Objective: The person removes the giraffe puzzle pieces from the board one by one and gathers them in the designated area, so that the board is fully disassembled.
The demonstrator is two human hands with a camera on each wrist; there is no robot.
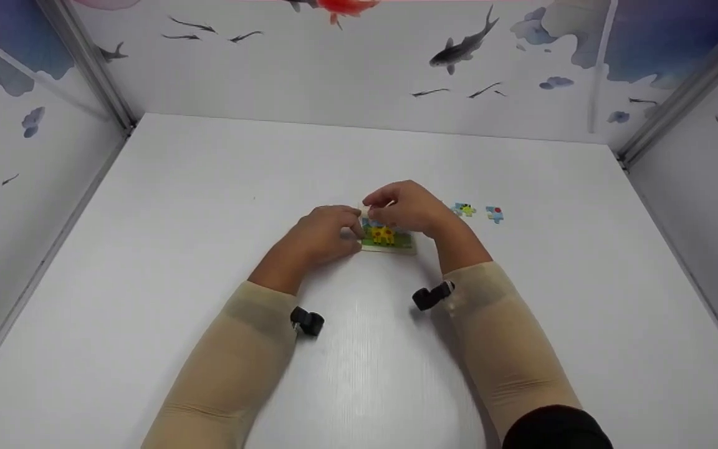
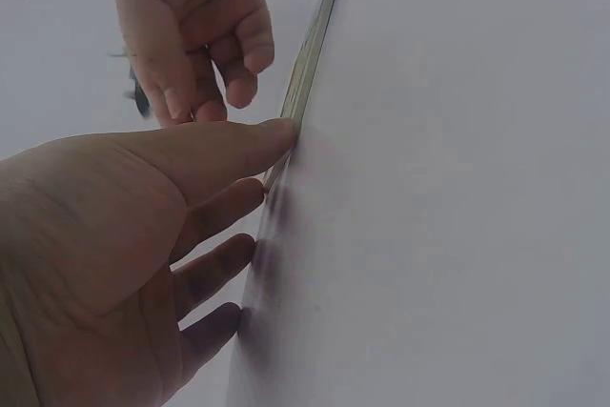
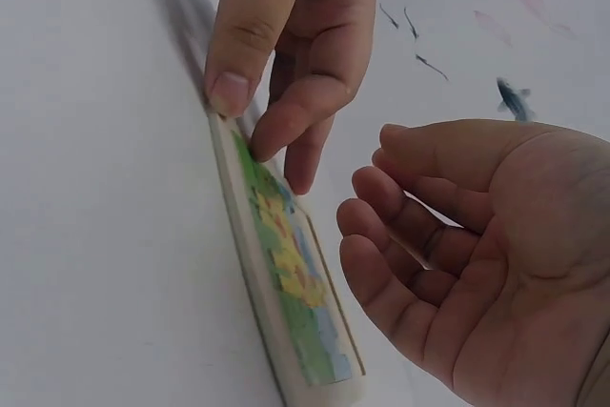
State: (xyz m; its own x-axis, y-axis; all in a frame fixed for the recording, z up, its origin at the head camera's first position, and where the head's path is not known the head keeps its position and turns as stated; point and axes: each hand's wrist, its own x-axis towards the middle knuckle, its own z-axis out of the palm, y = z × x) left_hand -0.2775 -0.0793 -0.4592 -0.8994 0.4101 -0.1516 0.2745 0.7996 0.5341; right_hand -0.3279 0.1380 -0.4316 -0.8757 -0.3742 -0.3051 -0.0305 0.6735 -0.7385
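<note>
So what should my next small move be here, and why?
Probably move your right hand to the loose pieces: they lie right of the board, your left hand holds its left end, and no piece shows in your right hand, though one could be hidden.

Looks like a lab booth. Has a white table (image 1: 359, 386), fish-printed panels (image 1: 346, 81) at nine, twelve and three o'clock, metal posts (image 1: 88, 65) at ten and two.

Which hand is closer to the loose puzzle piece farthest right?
Right. The right hand is by the puzzle board, left of the loose piece; the left hand, farther left, grips the board's left edge.
</note>
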